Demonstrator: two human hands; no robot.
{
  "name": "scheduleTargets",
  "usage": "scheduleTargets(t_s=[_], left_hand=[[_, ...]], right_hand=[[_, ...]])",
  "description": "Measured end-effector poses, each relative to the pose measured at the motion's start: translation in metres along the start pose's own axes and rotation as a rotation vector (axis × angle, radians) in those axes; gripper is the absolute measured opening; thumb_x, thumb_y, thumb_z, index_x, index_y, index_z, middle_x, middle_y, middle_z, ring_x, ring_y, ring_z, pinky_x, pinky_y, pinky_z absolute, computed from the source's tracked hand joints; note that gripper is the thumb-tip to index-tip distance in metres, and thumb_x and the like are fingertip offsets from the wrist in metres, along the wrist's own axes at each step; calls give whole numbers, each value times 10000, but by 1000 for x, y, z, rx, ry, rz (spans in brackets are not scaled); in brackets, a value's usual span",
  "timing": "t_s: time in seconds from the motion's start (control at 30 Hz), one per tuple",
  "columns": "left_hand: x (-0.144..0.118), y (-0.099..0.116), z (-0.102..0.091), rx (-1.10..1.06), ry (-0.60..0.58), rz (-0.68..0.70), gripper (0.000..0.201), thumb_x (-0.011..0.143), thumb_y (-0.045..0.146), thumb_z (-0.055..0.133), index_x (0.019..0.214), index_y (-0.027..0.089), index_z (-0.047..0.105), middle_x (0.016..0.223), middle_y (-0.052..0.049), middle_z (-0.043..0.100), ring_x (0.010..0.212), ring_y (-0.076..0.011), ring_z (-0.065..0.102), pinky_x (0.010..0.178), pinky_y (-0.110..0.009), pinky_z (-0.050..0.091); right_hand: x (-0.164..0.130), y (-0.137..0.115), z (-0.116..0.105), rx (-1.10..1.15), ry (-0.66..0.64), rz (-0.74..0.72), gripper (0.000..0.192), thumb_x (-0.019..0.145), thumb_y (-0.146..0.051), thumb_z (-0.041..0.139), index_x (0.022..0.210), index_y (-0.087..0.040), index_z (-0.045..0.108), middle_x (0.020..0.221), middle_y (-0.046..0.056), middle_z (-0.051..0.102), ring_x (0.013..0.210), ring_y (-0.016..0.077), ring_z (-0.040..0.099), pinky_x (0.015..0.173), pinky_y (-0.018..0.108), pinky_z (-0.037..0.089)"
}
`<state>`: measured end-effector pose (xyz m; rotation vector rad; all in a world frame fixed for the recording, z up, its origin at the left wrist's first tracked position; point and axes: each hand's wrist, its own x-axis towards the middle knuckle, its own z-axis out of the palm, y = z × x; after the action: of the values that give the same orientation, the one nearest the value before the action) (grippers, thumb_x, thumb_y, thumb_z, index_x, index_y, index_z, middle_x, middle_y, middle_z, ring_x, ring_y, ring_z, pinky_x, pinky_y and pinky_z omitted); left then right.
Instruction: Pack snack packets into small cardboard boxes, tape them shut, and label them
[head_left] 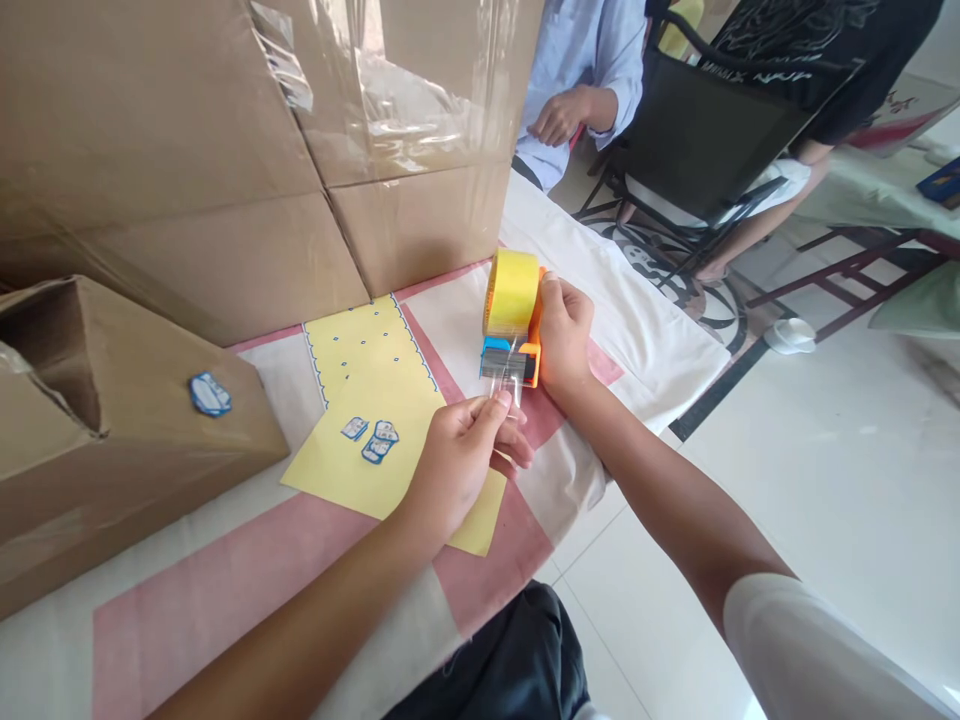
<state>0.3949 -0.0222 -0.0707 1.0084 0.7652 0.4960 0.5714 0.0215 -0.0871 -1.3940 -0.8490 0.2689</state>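
Pale glossy floor tiles, bright daylight. Pink-and-white cloth over low surface. Big taped cardboard boxes at back-left. Black chair w/ metal frame at top right; two seated people behind. White cup on floor nr chair.

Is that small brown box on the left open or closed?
Open. The small cardboard box lies on its side, and its end shows a dark hollow inside, with a loose flap at the opening.
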Motion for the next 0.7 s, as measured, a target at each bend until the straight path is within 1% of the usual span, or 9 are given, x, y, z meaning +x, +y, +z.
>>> scheduleTargets(t_s=[0.1, 0.23, 0.3, 0.37, 0.47, 0.53, 0.6, 0.7], left_hand=[[-2, -2, 3, 20, 13, -1, 414, 893, 549, 647, 783, 151, 660, 644, -52, 689, 558, -153, 642, 488, -241, 500], [-3, -3, 3, 48, 16, 16, 418, 897, 549, 643, 776, 150, 649, 643, -39, 673, 544, -140, 624, 488, -242, 505], [-2, -3, 1, 75, -1, 32, 412, 910, 547, 631, 803, 150, 656, 618, -30, 663, 547, -141, 625, 496, -240, 510], [1, -2, -2, 113, -30, 62, 402, 932, 537, 606, 843, 150, 673, 605, -25, 666, 563, -143, 638, 509, -233, 509], [6, 1, -6, 201, -82, 144, 389, 976, 509, 551, 892, 158, 695, 635, -22, 699, 587, -132, 653, 540, -224, 501], [10, 4, -7, 278, -102, 231, 367, 1000, 472, 525, 900, 167, 702, 653, -11, 709, 586, -118, 646, 564, -221, 495], [11, 6, -6, 352, -103, 327, 338, 1012, 422, 520, 865, 173, 695, 627, 11, 686, 574, -99, 626, 589, -214, 490], [11, 9, -3, 432, -102, 447, 372, 1028, 360, 498, 737, 174, 638, 562, 38, 613, 544, -73, 586, 599, -196, 474]], right_hand=[[2, 1, -1, 3, 14, 29, 586, 968, -715, 413, 655, -232, 300, 622, -21, 333, 567, 117, 341, 496, 266, 316], [2, -3, -1, 84, 5, 89, 564, 965, -696, 441, 665, -232, 324, 628, -21, 374, 556, 113, 373, 496, 259, 342], [-1, -11, 0, 130, -19, 161, 554, 967, -688, 440, 669, -235, 327, 618, -27, 377, 538, 110, 376, 490, 259, 346], [-6, -20, 2, 175, -62, 254, 528, 977, -640, 461, 664, -235, 332, 603, -33, 376, 520, 106, 369, 483, 259, 342], [-13, -34, 2, 248, -108, 377, 436, 992, -436, 514, 648, -227, 345, 586, -41, 378, 516, 100, 369, 486, 252, 337], [-16, -40, 1, 256, -132, 430, 359, 981, -305, 496, 656, -220, 369, 593, -40, 395, 534, 99, 387, 502, 243, 349], [-18, -44, -2, 210, -174, 454, 289, 967, -240, 467, 685, -214, 409, 622, -36, 432, 568, 102, 413, 530, 234, 369], [-18, -47, -7, 146, -253, 471, 232, 956, -230, 464, 726, -210, 447, 668, -28, 481, 603, 107, 431, 558, 230, 390]])
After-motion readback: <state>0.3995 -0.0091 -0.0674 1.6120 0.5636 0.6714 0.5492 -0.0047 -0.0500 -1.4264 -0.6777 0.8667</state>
